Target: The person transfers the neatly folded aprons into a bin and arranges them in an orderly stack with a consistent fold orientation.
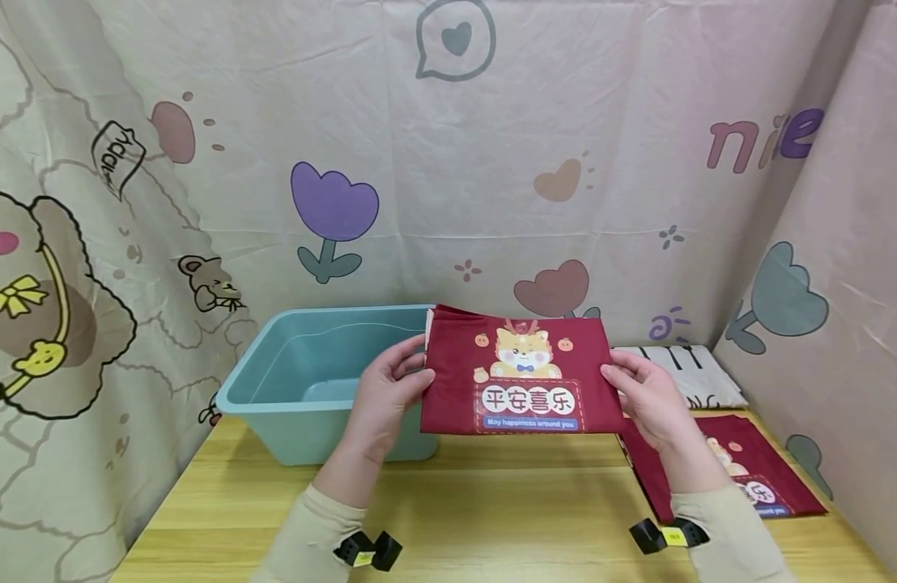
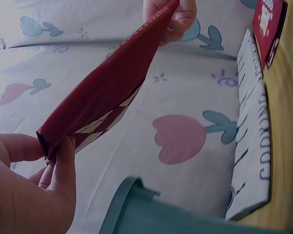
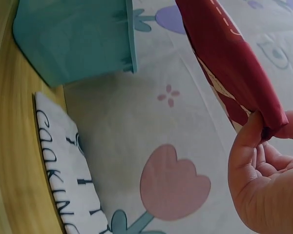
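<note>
Above the table [image 1: 507, 502], just right of the tub [image 1: 288, 407], a folded red cloth [image 1: 520, 372] is held up by both hands. The left hand [image 1: 393, 385] pinches its left edge and the right hand [image 1: 648, 397] its right edge, each thumb on the front.

The cloth is deep red and folded into a wide rectangle. Its front bears a cartoon animal with antlers and a blue bow tie, small orange fruit, four white discs with Chinese characters, and a blue strip reading "May happiness around you".

Only the head view shows this print on the held cloth; both wrist views show a red-and-cream check on its other side. The head view also has a second red cloth [image 1: 747, 465] at near right; the right wrist view shows dark lettering along the white cloth [image 3: 71, 170] at far right.
</note>
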`<state>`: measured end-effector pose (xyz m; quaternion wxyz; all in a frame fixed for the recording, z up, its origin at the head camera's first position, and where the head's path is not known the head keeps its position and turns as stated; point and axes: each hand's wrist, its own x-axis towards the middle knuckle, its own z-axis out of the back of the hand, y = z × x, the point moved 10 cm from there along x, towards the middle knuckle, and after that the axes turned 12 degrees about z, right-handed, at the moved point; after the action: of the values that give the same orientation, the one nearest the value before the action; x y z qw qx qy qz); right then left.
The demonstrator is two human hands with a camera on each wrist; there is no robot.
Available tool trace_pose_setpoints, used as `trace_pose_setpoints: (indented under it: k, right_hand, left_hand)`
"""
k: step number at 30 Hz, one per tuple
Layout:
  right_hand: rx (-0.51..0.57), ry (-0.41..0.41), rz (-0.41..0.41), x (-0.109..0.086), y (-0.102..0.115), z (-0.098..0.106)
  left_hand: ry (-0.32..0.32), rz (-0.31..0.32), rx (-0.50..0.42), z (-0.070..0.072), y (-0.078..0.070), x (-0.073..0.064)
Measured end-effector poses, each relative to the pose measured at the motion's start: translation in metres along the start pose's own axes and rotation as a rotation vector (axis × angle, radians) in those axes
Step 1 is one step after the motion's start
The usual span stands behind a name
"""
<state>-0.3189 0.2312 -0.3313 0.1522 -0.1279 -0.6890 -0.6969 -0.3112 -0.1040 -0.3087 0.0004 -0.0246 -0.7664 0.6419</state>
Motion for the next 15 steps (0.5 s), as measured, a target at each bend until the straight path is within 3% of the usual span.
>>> trace_pose_setpoints:
  k: [10,15]
  right_hand:
    - [0.029,0.048,0.03,0.015,0.011,-0.034]
    - [0.049,0.05,0.025,0.021,0.014,-0.051]
  left_hand:
    - [-0.054,-0.024,0.026,0.032,-0.018,0.001]
    - [-0.093,-0.01,0.108,0.049,-0.023,0.002]
